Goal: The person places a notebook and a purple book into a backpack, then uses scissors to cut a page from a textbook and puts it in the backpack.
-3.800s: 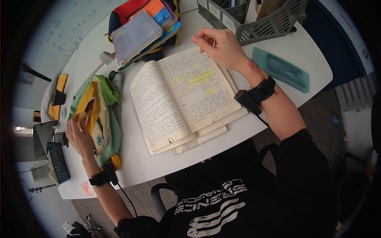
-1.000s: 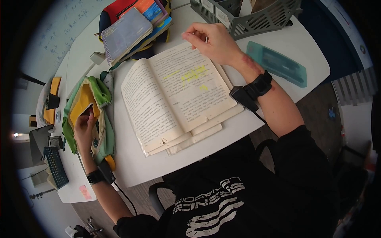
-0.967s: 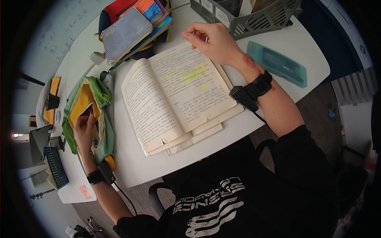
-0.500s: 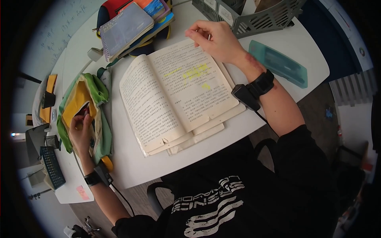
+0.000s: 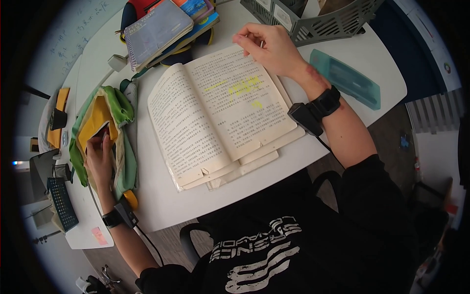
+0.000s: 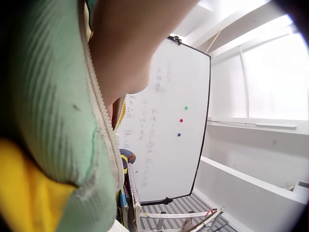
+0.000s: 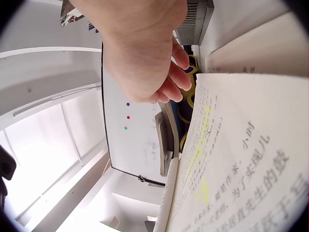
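In the head view, my left hand [image 5: 99, 164] is at the mouth of a green zip bag [image 5: 128, 161] with a yellow lining. Its fingertips reach inside beside something dark red, and I cannot tell whether they grip it. The bag's zip edge [image 6: 104, 130] runs close by the hand in the left wrist view. My right hand [image 5: 276, 49] hovers at the top edge of an open book [image 5: 196, 122], fingers loosely curled. Nothing shows between those fingers [image 7: 178, 77] in the right wrist view. Yellow highlighter marks streak the book's right page.
A teal pencil case [image 5: 345, 78] lies right of the book. Behind stand a grey file rack [image 5: 323, 27] and a stack of notebooks [image 5: 159, 32] on a red and navy bag. A pink sticky note [image 5: 99, 236] is near the table's left front edge.
Since the oldest frame, my left hand has gone from the bag's outer edge into its opening, which gapes wider. My right hand stays above the book's top edge.
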### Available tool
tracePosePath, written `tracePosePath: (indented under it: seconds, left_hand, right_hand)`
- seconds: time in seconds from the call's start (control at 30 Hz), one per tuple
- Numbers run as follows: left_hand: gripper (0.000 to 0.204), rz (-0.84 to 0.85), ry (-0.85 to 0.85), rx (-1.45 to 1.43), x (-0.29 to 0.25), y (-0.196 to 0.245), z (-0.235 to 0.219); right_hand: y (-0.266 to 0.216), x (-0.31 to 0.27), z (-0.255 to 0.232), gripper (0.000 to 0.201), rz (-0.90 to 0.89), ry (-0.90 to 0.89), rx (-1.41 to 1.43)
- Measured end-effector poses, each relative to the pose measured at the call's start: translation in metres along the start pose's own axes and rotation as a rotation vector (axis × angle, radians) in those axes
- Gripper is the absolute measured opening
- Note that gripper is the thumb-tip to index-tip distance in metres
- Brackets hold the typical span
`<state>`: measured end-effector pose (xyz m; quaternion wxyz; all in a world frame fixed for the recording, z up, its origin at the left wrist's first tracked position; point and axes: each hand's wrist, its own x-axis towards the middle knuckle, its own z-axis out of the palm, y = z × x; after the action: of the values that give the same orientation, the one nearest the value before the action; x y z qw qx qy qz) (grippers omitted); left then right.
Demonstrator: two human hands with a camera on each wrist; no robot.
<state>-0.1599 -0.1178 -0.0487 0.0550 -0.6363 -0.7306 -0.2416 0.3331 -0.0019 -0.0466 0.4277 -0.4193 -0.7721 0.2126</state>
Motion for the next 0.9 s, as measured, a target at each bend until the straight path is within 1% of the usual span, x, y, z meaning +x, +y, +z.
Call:
tracePosePath:
  seconds: [0.03,0.17,0.23,0.37,0.43,0.47,0.53,0.57,0.63,0.67,0.73,0.77,0.83,0.87,0.9]
  left_hand:
    - [0.042,-0.029,0.000,-0.010,0.000,-0.003,0.002]
    - [0.044,-0.042,0.036,0.057,0.003,-0.003,0.004]
    - [0.040,-0.055,0.026,-0.111,0.004,-0.001,0.004]
    - [0.036,-0.038,0.033,-0.199,0.005,-0.011,0.007]
    - [0.034,-0.077,0.027,-0.288,0.005,-0.009,0.005]
    - [0.034,-0.077,0.026,-0.289,0.006,-0.012,0.006]
    - [0.034,-0.089,0.019,-0.467,0.008,-0.024,0.006]
    - [0.034,-0.088,0.020,-0.467,0.009,-0.027,0.004]
    - [0.034,-0.083,-0.092,-0.475,0.010,-0.033,0.003]
    - [0.034,-0.084,-0.094,-0.475,0.009,-0.027,0.002]
    - [0.034,-0.153,-0.082,-0.478,0.004,-0.010,-0.003]
    - [0.034,-0.153,-0.080,-0.477,0.004,-0.013,-0.002]
    - [0.032,-0.114,-0.096,-0.652,0.002,-0.018,0.002]
    - [0.032,-0.115,-0.097,-0.653,0.001,-0.015,0.000]
    - [0.031,-0.085,-0.122,-0.544,-0.001,-0.011,-0.003]
  right_hand:
    - [0.000,0.000,0.000,0.024,-0.001,0.002,-0.006]
    - [0.001,0.000,0.000,0.024,0.002,0.001,0.000]
    - [0.002,0.000,0.000,0.024,-0.005,0.000,-0.016]
    - [0.002,0.000,0.000,0.024,-0.004,0.000,-0.025]
    - [0.002,0.000,0.000,0.024,-0.010,0.003,-0.030]
    - [0.003,0.000,0.000,0.024,-0.016,0.005,-0.036]
    - [0.002,0.000,0.000,0.024,-0.009,0.003,-0.039]
    - [0.001,0.000,0.000,0.024,-0.004,0.001,-0.043]
    - [0.002,0.001,-0.001,0.024,-0.010,-0.002,-0.042]
    - [0.002,0.000,-0.001,0.024,-0.014,-0.007,-0.041]
    - [0.002,0.000,0.000,0.024,-0.010,-0.003,-0.036]
    - [0.001,0.000,0.000,0.024,-0.008,0.002,-0.032]
    - [0.002,0.000,0.000,0.024,-0.009,0.000,-0.032]
    - [0.002,0.000,0.000,0.023,-0.008,-0.003,-0.032]
    - [0.003,0.000,0.000,0.023,-0.008,-0.005,-0.032]
